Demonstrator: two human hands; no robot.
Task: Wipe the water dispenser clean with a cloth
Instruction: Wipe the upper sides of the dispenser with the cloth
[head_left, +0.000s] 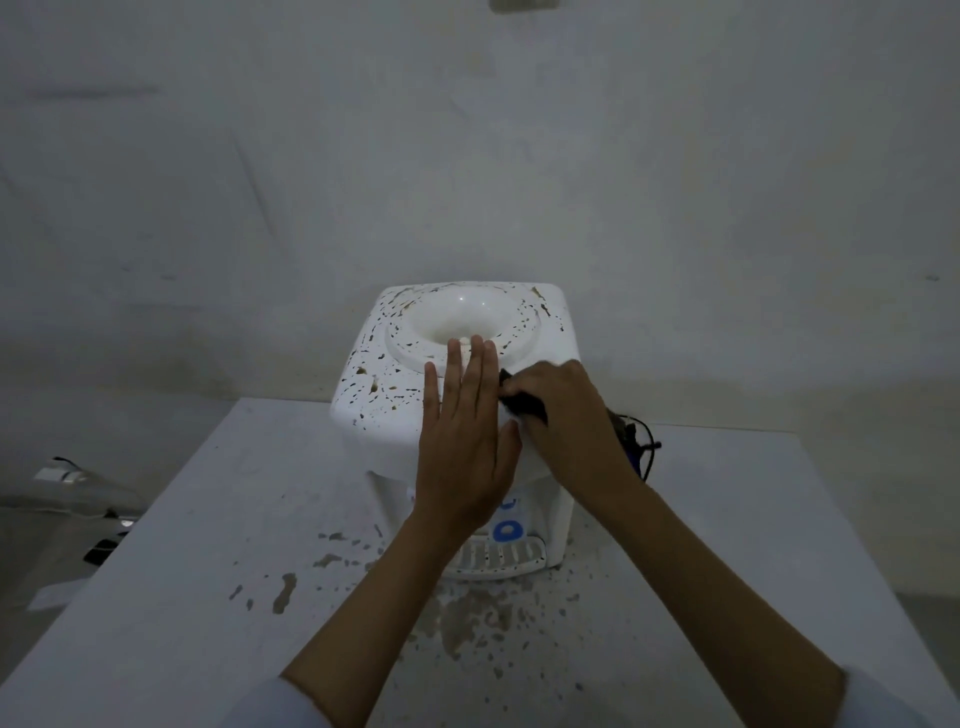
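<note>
1. Sitting on a pale, spattered table (156, 597) against a grey wall: white water dispenser (384, 395), speckled with brown spots, near the far edge.
2. Pressing flat on the dispenser's top front: left hand (462, 441), fingers straight, holding nothing; likely steadying a light, stiff plastic shell.
3. Gripping a dark, soft cloth (522, 402) against the top right: right hand (561, 415), fingers curled; probably best bunching it firmly.

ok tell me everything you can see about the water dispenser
The water dispenser is a white plastic tabletop unit standing upright on the table, no bottle in its round top well. Brown flecks cover its top; a blue tap and slotted drip tray face the person. The left hand lies flat on top; the right hand grips a dark cloth beside it.
</note>
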